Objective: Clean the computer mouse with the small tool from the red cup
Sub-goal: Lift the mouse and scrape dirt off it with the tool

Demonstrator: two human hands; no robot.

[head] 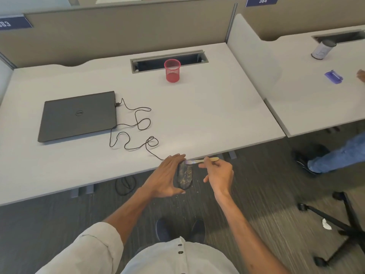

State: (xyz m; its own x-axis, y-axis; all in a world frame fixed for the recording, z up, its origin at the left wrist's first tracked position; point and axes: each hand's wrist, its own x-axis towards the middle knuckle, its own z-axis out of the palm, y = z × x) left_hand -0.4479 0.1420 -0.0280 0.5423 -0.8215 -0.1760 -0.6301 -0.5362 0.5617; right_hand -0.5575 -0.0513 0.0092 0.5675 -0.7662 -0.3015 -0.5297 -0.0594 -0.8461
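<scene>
My left hand (166, 175) holds a dark computer mouse (185, 176) just off the desk's front edge, over the floor. The mouse is speckled with light crumbs. Its black cable (130, 133) loops across the desk to a closed grey laptop (79, 115). My right hand (218, 174) pinches a small brush with a pale wooden handle (209, 159); its light bristle end touches the top of the mouse. A red mesh cup (172, 70) stands upright at the back of the desk, far from both hands.
The white desk (207, 119) has a cable slot (150, 62) behind the cup. Crumbs lie on the carpet under the mouse. A neighbouring desk at right carries a can (323, 49) and a purple item (333, 76). A person's leg (339, 155) and a chair base (347, 230) are at right.
</scene>
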